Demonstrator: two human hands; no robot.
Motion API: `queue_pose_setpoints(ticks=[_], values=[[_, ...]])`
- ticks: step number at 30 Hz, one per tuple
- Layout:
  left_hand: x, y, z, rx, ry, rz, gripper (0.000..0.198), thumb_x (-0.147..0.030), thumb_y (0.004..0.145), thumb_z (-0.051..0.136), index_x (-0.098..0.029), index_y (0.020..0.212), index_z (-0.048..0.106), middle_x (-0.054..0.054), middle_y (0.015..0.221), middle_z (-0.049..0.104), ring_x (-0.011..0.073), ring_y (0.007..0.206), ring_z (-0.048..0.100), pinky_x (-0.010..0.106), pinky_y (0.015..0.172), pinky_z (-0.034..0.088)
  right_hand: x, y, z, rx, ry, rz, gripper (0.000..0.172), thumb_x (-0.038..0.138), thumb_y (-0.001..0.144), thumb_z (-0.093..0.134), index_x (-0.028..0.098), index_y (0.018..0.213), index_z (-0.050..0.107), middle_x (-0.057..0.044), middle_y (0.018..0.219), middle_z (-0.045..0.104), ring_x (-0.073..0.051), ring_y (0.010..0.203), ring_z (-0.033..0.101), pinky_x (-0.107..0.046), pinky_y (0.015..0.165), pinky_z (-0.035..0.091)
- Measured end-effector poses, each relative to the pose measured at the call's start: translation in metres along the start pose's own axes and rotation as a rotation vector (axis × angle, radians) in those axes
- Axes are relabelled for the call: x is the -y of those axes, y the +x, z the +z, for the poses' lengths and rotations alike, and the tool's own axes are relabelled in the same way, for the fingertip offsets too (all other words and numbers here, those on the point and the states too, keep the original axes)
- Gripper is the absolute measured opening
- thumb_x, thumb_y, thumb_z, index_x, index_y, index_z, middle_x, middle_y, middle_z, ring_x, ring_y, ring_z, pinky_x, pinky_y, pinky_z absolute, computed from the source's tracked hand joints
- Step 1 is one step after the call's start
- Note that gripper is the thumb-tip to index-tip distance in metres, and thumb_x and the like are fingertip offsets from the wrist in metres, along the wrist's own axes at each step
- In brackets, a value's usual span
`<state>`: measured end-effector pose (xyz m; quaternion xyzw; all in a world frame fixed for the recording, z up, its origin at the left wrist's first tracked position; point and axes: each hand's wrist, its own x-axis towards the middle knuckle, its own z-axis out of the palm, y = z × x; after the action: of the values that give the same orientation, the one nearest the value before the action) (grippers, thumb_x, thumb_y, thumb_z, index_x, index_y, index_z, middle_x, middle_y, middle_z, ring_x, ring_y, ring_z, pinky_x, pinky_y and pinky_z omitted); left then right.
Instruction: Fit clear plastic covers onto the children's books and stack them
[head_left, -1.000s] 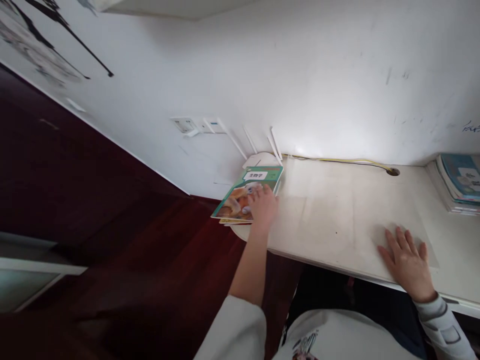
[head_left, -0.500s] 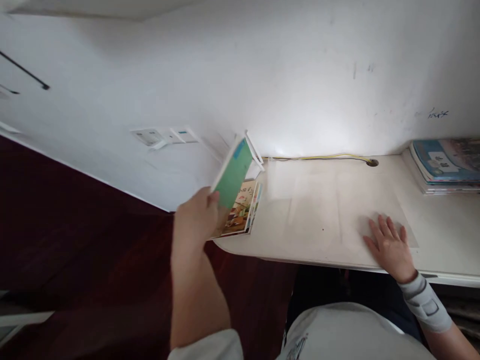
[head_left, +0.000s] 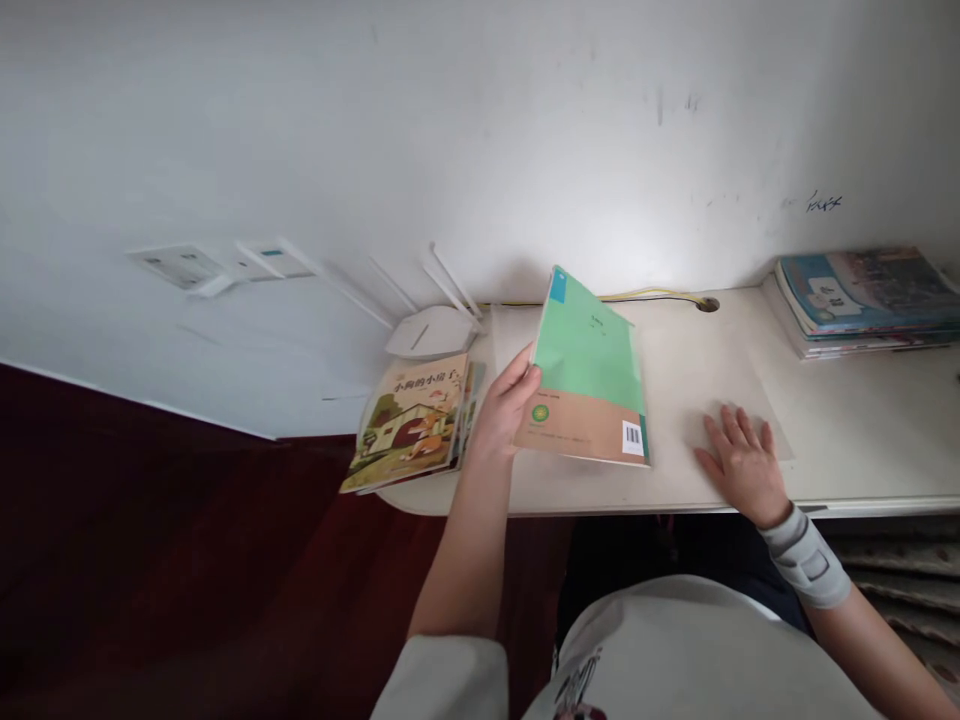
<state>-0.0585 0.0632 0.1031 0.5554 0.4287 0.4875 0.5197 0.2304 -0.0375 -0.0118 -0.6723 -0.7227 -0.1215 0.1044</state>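
My left hand (head_left: 504,405) grips the left edge of a thin book (head_left: 589,350), its green and brown cover with a barcode facing me. The book is tilted above a clear plastic sheet (head_left: 679,380) that lies on the white desk (head_left: 862,430). My right hand (head_left: 742,462), with a grey wrist wrap, rests flat with fingers spread on the sheet's right part. To the left of my left hand, a picture book (head_left: 416,420) tops a small stack at the desk's rounded left end.
A white router (head_left: 429,332) with raised antennas stands behind the left stack, against the wall. Another stack of books (head_left: 862,300) sits at the back right. Thin yellow and black cables (head_left: 652,295) run along the wall to a desk hole (head_left: 707,305).
My left hand has carried the green book rightward from the left stack to over the plastic sheet, uncovering the picture book. The view has turned right; my right hand stays flat.
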Motion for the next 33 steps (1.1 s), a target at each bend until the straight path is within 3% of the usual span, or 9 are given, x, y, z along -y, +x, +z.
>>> queue_pose_setpoints(ticks=[4, 8, 11, 14, 16, 20, 30, 33], values=[[0.003, 0.007, 0.011, 0.079, 0.069, -0.037, 0.061, -0.043, 0.082, 0.053, -0.017, 0.136, 0.043, 0.009, 0.112, 0.067, 0.0257, 0.098, 0.064, 0.035, 0.08, 0.052, 0.0, 0.0, -0.001, 0.011, 0.011, 0.004, 0.046, 0.041, 0.093, 0.038, 0.017, 0.13, 0.052, -0.017, 0.138, 0.047, -0.033, 0.129, 0.038, -0.057, 0.101, 0.028], [0.003, 0.012, 0.015, 0.075, 0.153, 0.0, 0.055, -0.043, 0.082, 0.052, -0.016, 0.13, 0.05, 0.007, 0.106, 0.069, 0.0226, 0.094, 0.064, 0.032, 0.08, 0.05, 0.0, 0.001, -0.004, 0.014, 0.009, 0.001, 0.046, 0.041, 0.093, 0.036, 0.017, 0.13, 0.052, -0.017, 0.139, 0.047, -0.034, 0.129, 0.038, -0.056, 0.101, 0.029], [0.014, 0.014, 0.005, -0.013, 0.301, -0.029, 0.052, -0.041, 0.081, 0.053, -0.015, 0.126, 0.053, 0.005, 0.092, 0.07, 0.0211, 0.085, 0.065, 0.031, 0.076, 0.051, 0.0, 0.002, -0.004, 0.018, 0.007, -0.001, 0.046, 0.042, 0.094, 0.035, 0.016, 0.129, 0.053, -0.017, 0.138, 0.047, -0.034, 0.129, 0.039, -0.056, 0.1, 0.03], [0.038, 0.013, -0.014, -0.174, 0.515, -0.145, 0.049, -0.039, 0.078, 0.056, -0.014, 0.119, 0.054, 0.004, 0.08, 0.069, 0.0207, 0.076, 0.066, 0.031, 0.068, 0.051, 0.001, 0.002, -0.005, 0.012, 0.008, 0.001, 0.046, 0.042, 0.093, 0.037, 0.016, 0.129, 0.053, -0.017, 0.138, 0.048, -0.033, 0.129, 0.039, -0.056, 0.101, 0.03], [0.057, 0.012, -0.027, -0.245, 0.651, -0.219, 0.042, -0.038, 0.075, 0.059, -0.013, 0.109, 0.058, 0.007, 0.082, 0.07, 0.0211, 0.077, 0.066, 0.032, 0.069, 0.051, 0.001, 0.002, -0.005, 0.016, 0.007, 0.003, 0.046, 0.041, 0.093, 0.037, 0.016, 0.128, 0.053, -0.017, 0.137, 0.048, -0.033, 0.128, 0.039, -0.056, 0.101, 0.03], [0.081, 0.007, -0.038, -0.261, 0.797, -0.289, 0.028, -0.036, 0.076, 0.057, -0.013, 0.092, 0.061, 0.01, 0.089, 0.07, 0.0223, 0.083, 0.066, 0.035, 0.077, 0.051, 0.001, 0.002, -0.005, 0.024, -0.003, -0.001, 0.047, 0.042, 0.093, 0.037, 0.016, 0.129, 0.052, -0.017, 0.137, 0.048, -0.034, 0.128, 0.039, -0.057, 0.101, 0.029], [0.069, -0.015, -0.018, -0.267, 1.286, -0.13, 0.03, -0.028, 0.09, 0.035, -0.017, 0.097, 0.062, 0.009, 0.083, 0.069, 0.0242, 0.083, 0.065, 0.036, 0.079, 0.048, 0.0, -0.003, -0.008, 0.057, -0.035, 0.005, 0.048, 0.042, 0.094, 0.036, 0.017, 0.132, 0.05, -0.017, 0.14, 0.045, -0.033, 0.128, 0.04, -0.055, 0.102, 0.029], [0.069, -0.018, -0.014, -0.164, 1.339, -0.066, 0.035, -0.026, 0.092, 0.031, -0.016, 0.102, 0.063, 0.013, 0.106, 0.068, 0.0252, 0.101, 0.062, 0.036, 0.087, 0.047, 0.0, -0.003, -0.008, 0.063, -0.038, 0.008, 0.048, 0.042, 0.094, 0.036, 0.017, 0.131, 0.051, -0.017, 0.141, 0.045, -0.033, 0.129, 0.039, -0.055, 0.102, 0.028]])
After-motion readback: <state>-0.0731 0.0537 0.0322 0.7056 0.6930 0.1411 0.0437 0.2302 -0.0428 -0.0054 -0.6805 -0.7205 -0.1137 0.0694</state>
